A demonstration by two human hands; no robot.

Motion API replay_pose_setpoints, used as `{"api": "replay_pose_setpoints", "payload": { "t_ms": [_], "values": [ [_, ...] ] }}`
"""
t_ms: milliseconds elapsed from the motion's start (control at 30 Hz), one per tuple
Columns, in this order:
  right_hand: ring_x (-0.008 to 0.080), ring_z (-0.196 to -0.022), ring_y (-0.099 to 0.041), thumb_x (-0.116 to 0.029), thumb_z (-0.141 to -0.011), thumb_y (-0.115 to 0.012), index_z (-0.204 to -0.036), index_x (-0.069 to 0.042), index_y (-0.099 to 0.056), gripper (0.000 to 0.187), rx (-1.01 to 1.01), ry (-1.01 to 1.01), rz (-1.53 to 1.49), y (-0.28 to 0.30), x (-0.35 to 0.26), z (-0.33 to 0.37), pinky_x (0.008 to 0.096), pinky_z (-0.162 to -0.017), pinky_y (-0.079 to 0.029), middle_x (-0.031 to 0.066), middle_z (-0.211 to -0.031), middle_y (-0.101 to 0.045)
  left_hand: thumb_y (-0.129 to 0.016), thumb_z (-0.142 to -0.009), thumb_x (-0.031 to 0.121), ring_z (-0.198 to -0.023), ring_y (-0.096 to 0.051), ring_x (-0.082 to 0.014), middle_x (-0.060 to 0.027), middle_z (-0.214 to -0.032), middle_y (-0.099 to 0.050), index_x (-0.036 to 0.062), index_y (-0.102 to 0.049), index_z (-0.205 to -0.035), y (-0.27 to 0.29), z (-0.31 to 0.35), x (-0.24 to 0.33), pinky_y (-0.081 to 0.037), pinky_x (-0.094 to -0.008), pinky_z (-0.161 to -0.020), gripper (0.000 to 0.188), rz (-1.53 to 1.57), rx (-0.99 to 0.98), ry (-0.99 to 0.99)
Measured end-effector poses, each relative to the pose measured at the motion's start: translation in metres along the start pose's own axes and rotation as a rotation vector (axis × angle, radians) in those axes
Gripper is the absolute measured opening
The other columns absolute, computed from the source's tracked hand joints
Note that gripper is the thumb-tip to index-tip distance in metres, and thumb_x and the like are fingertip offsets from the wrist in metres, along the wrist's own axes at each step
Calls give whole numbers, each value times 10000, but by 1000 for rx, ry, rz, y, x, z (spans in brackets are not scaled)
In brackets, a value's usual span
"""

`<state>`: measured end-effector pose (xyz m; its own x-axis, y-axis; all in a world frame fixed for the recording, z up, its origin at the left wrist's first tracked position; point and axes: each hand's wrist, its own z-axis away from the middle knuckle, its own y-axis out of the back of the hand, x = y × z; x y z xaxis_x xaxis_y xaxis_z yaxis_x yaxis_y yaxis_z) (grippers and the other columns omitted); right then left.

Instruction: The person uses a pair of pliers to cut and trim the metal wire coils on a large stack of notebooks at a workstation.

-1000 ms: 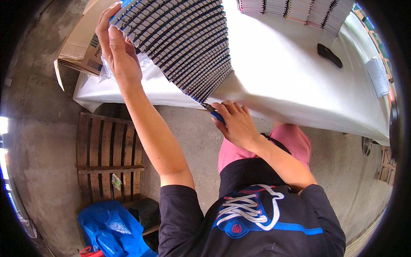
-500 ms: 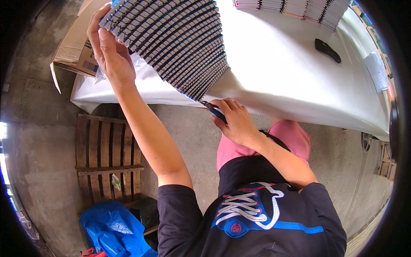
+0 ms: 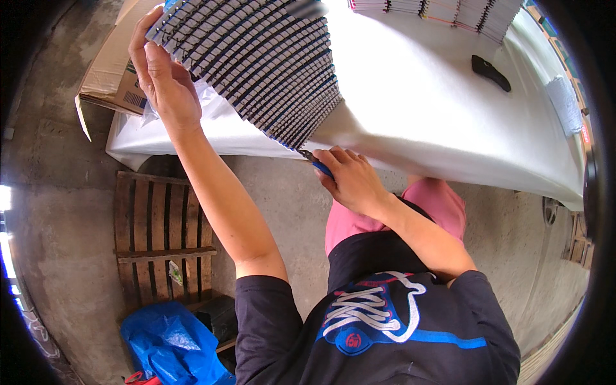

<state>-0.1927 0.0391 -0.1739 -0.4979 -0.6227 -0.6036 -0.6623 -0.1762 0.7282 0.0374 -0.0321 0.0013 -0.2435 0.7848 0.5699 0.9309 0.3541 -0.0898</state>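
Note:
A tall stack of spiral-bound notebooks [image 3: 256,70] leans over the table's near edge, its rows of dark coils facing me. My left hand [image 3: 168,86] grips the stack's far left end, thumb in front and fingers bent round the edge. In my right hand [image 3: 351,179] are small cutting pliers [image 3: 319,163] with blue and black handles. Their dark tip touches or nearly touches the coil ends at the stack's lowest corner; whether the jaws hold a wire is too small to tell.
White cloth covers the table [image 3: 410,109]. More bound notebooks [image 3: 449,16] lie at the back, with a black curved object [image 3: 491,74] nearer. A cardboard box [image 3: 106,80] stands left. On the floor are a wooden pallet [image 3: 144,221] and a blue plastic bag [image 3: 173,340].
My right hand has closed more tightly round the pliers, its tip staying at the same corner. A blurred dark shape has appeared over the stack's top edge. The left hand barely shifts.

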Motion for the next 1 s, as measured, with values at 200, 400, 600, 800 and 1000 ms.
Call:
{"api": "replay_pose_setpoints", "payload": {
  "t_ms": [200, 400, 600, 800, 1000],
  "values": [
    [188, -677, -630, -307, -930, -490, -1071, -88, -496, 261, -504, -748, -1250, 14, 3, -16, 319, -626, -487, 85, -869, -601, -417, -958, 409, -1042, -582, -201, -106, -1165, -562, 60, -458, -1264, 2, 2, -3, -507, -341, -876, 465, -18, -18, -4],
    [326, -846, -610, -266, -863, -595, -1107, -35, -512, 346, -227, -269, -526, 20, 15, 5, 395, -771, -473, 162, -931, -600, -408, -965, 372, -1159, -502, -200, -91, -1266, -506, 76, -455, -1297, -2, 1, 3, -423, -354, -974, 447, -45, -58, -39],
    [351, -968, -561, -175, -837, -582, -1157, -49, -558, 345, 158, -135, -211, 122, 35, 25, 403, -877, -435, 169, -1010, -595, -392, -925, 529, -1273, -382, -239, -109, -1386, -393, 49, -406, -1345, 12, 5, -1, -280, -394, -1077, 639, -156, -118, -38],
    [316, -1056, -529, -200, -829, -614, -1196, -113, -529, 386, 568, -291, 340, 221, 114, 15, 422, -902, -402, 122, -1125, -568, -301, -793, 783, -1348, -271, -342, -172, -1490, -214, 148, -95, -1482, 1, -10, 21, -260, -479, -1089, 959, 71, -80, -34],
    [276, -1180, -435, -274, -829, -644, -1260, -187, -478, 470, 513, -658, 695, 256, 220, -10, 582, -928, -283, 60, -1216, -506, -542, -530, 843, -1312, -318, -358, -177, -1495, -182, 170, 0, -1484, 29, 9, -12, -302, -476, -1048, 1287, 142, -116, 214]
  ]
}}
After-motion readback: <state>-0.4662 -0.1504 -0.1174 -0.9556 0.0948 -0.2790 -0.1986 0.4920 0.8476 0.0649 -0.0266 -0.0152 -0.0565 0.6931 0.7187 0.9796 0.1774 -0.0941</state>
